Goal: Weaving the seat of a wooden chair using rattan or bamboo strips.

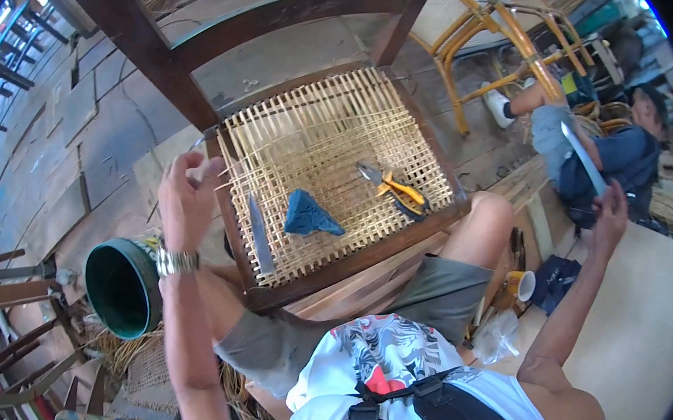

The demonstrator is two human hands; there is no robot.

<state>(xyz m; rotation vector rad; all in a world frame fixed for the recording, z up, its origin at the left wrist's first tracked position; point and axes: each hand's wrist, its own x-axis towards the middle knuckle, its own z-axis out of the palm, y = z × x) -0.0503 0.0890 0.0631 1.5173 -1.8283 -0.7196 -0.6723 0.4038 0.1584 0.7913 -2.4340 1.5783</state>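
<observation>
Pinching a thin cane strand at the woven seat's (331, 161) nine o'clock edge, the left hand (186, 198) keeps it taut for weaving. At three o'clock, the right hand (609, 216) grips a pale cane strip (582, 157), pulled well clear. A knife (259, 234), blue cloth (309, 215) and pliers (394, 189) rest on the weave; a green bucket (123, 288) stands on the plank floor.

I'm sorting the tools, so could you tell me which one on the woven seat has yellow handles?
The pliers, lying toward the seat's right side; the knife and blue cloth lie further left.
</observation>
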